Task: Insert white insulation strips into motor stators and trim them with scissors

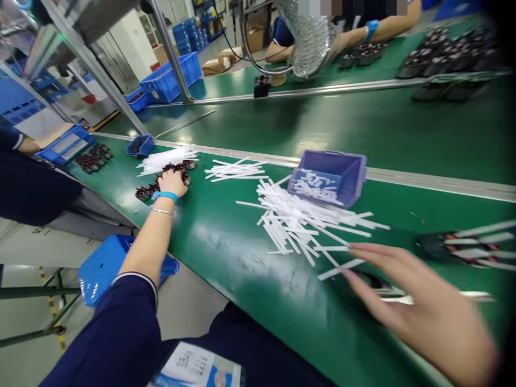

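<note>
My left hand (172,184), wearing a blue wristband, reaches down onto a row of small dark parts with reddish wires (150,190). Its fingertips are hidden among these parts, so a grip cannot be made out. My right hand (419,303), slightly blurred, has its thumb and forefinger apart by the edge of a loose pile of white strips (296,217). The thumb tip touches one strip (332,273), and the forefinger lies at the end of another. Under the right hand is a dark and silver object, partly covered. To its right lies a dark part with white strips (463,247).
A purple bin (352,180) holding short white pieces stands behind the pile. More strips (237,170) and a white bundle (167,159) lie left, near a small blue bin (140,145). Metal rails cross the green bench. Co-workers are across and at left.
</note>
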The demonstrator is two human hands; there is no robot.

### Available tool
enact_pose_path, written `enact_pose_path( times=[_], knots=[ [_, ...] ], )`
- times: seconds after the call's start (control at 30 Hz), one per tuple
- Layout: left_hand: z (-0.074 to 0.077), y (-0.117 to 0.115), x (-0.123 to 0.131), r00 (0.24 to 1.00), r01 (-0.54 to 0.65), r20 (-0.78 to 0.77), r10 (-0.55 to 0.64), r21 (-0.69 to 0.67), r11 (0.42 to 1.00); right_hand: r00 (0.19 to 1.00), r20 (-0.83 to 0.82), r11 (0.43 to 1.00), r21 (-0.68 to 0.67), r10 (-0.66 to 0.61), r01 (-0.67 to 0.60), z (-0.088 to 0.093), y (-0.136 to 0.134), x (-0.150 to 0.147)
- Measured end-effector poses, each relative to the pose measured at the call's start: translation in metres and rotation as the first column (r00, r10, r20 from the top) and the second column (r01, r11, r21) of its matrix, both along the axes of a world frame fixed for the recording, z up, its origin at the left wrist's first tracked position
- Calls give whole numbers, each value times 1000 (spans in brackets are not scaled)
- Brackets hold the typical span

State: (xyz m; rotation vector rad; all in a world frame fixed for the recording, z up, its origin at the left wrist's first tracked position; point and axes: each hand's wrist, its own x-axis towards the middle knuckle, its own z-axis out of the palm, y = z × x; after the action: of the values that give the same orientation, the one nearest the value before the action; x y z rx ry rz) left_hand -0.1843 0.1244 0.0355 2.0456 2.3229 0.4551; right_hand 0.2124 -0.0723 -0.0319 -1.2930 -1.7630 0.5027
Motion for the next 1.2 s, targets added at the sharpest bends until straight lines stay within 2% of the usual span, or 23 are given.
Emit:
enact_pose_path(
  times=[0.1, 0.2, 0.27, 0.33, 0.4, 0.43, 0.47, 0.5, 0.53, 0.6, 0.67, 0.73, 0.8, 0.87, 0.93, 1.0, 1.13, 1.2],
  knots=[
    [-2, 10, -16, 998, 57, 35, -55, -58, 997, 976, 216, 989, 137, 23, -54, -1, -5, -16],
    [-2, 5, -15, 972, 131, 194, -130, 8, 991, 948, 318, 989, 133, 26, -71, -6, -1, -27],
    [-1, -7, -5, 899, 181, 389, -199, 82, 980, 921, 389, 991, 128, -9, -45, -7, 5, -33],
    [-1, -25, 16, 790, 228, 560, -250, 110, 967, 894, 445, 995, 104, -58, 13, -7, 12, -40],
    [-1, -47, 47, 611, 316, 751, -251, 59, 947, 879, 469, 996, 49, -87, 72, -7, 22, -47],
    [-1, -58, 65, 384, 397, 905, -182, 16, 918, 879, 468, 995, 25, -94, 93, -8, 27, -50],
    [-1, -69, 83, 164, 477, 984, -70, -17, 879, 883, 459, 994, 7, -99, 108, -9, 31, -52],
    [-2, -79, 102, 23, 548, 999, 37, -44, 835, 889, 446, 993, -1, -107, 121, -11, 34, -53],
    [-2, -86, 119, -63, 607, 990, 125, -61, 793, 896, 426, 991, -1, -123, 136, -11, 35, -52],
    [-6, -94, 149, -143, 660, 965, 219, -72, 748, 915, 370, 985, 2, -161, 173, -10, 32, -48],
    [-12, -95, 170, -191, 659, 947, 259, -72, 749, 932, 299, 977, 4, -204, 213, -4, 24, -40],
    [-20, -93, 180, -213, 664, 931, 295, -84, 743, 974, 100, 976, -61, -202, 209, 6, 16, -31],
    [-28, -91, 183, -191, 701, 923, 335, -111, 705, 967, -195, 978, -161, -162, 131, 17, 10, -25],
    [-34, -94, 182, -138, 738, 927, 349, -139, 660, 907, -404, 979, -202, -118, 37, 23, 8, -24],
    [-39, -99, 179, -82, 763, 937, 338, -159, 626, 905, -419, 984, -180, -75, -2, 24, 10, -27],
    [-42, -104, 177, -53, 798, 943, 330, -158, 581, 925, -374, 986, -166, -74, 12, 19, 12, -32],
    [-43, -109, 178, -83, 892, 897, 435, -127, 433, 900, -381, 967, -212, -213, 140, 6, 11, -35],
    [-42, -110, 180, -69, 901, 872, 484, -153, 405, 883, -425, 967, -231, -200, 108, 4, 9, -33]
  ],
)
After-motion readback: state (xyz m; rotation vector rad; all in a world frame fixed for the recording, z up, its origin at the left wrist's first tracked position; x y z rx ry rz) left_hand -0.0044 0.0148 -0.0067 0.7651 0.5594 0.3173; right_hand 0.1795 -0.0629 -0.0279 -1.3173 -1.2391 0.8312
